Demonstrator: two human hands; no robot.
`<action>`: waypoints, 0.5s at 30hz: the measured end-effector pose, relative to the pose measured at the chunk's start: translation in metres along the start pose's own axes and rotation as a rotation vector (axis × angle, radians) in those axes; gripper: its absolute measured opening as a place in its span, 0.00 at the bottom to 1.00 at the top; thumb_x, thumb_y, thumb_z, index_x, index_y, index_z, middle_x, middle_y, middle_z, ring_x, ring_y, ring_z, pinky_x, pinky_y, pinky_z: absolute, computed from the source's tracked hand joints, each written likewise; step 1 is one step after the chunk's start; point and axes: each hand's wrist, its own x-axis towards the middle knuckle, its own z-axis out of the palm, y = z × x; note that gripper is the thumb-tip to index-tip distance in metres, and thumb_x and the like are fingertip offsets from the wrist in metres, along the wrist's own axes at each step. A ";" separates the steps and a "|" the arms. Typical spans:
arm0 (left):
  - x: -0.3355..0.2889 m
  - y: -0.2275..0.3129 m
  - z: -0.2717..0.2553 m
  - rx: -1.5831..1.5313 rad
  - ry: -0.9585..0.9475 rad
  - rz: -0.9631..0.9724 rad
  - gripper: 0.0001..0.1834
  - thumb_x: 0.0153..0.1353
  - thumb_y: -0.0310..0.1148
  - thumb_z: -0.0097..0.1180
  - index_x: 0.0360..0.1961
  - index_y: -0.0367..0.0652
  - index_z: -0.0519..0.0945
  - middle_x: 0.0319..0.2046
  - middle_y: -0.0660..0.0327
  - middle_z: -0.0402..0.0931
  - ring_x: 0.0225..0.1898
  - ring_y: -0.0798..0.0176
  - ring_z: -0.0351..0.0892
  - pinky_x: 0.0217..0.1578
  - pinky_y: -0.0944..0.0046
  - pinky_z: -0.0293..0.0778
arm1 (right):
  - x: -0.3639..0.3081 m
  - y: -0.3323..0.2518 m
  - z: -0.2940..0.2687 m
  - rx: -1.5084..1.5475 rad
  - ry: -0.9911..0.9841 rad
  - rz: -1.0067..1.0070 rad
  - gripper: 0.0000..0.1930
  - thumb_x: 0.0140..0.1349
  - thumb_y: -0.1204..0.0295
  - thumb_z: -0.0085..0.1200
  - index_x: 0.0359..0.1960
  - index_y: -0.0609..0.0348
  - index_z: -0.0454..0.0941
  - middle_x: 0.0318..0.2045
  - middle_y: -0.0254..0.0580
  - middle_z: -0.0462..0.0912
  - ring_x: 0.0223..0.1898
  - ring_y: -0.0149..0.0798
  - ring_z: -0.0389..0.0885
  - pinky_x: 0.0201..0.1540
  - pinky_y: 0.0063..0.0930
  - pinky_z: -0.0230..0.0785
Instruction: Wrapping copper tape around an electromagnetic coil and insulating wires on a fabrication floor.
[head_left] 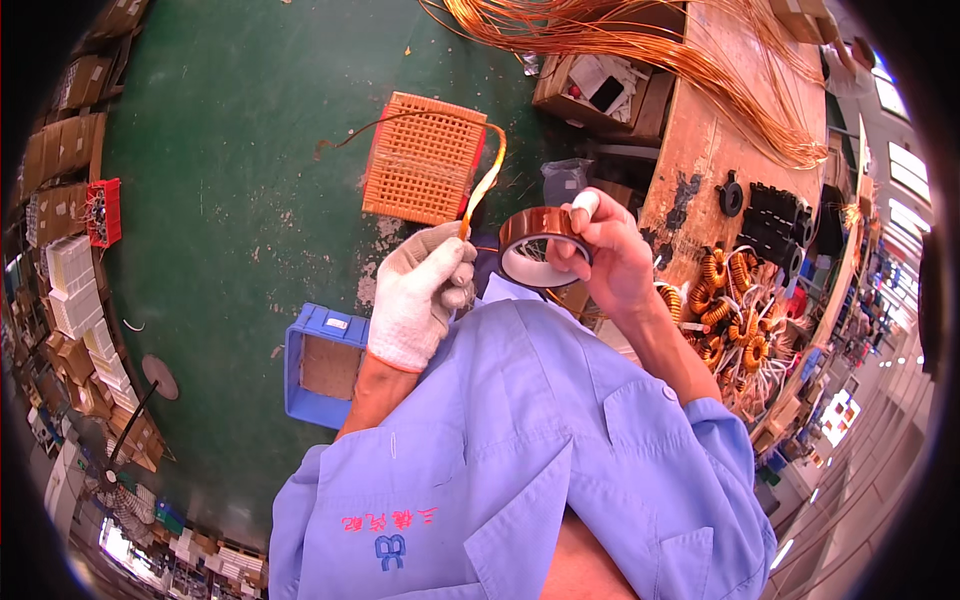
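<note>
My left hand (412, 300), in a white knit glove, pinches the lower end of a thin, bendy copper-coloured strand (487, 182). Near the glove the strand looks flat and yellowish; its darker far part arcs left over an orange lattice-topped stool (424, 160). Bare apart from white wraps on its fingertips, my right hand (618, 255) grips a roll of amber-brown tape (528, 224). The roll is tilted so that its pale core shows. It is beside the gloved hand, a small gap apart. Whether tape runs from the roll to the strand, I cannot tell.
A blue plastic crate (308, 322) stands on the green floor at left. To the right, a worn wooden bench (690, 205) carries long copper wires (640, 48) and a heap of wound copper coils (738, 305). An open box (622, 112) holds papers. Cartons (60, 150) line the far left.
</note>
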 end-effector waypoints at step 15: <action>-0.011 0.006 0.013 -0.019 -0.242 -0.194 0.27 0.74 0.28 0.60 0.70 0.30 0.73 0.43 0.60 0.82 0.34 0.71 0.79 0.30 0.71 0.75 | 0.008 0.046 -0.008 0.374 -0.116 -0.311 0.06 0.61 0.72 0.61 0.32 0.57 0.75 0.31 0.49 0.81 0.24 0.37 0.76 0.27 0.25 0.67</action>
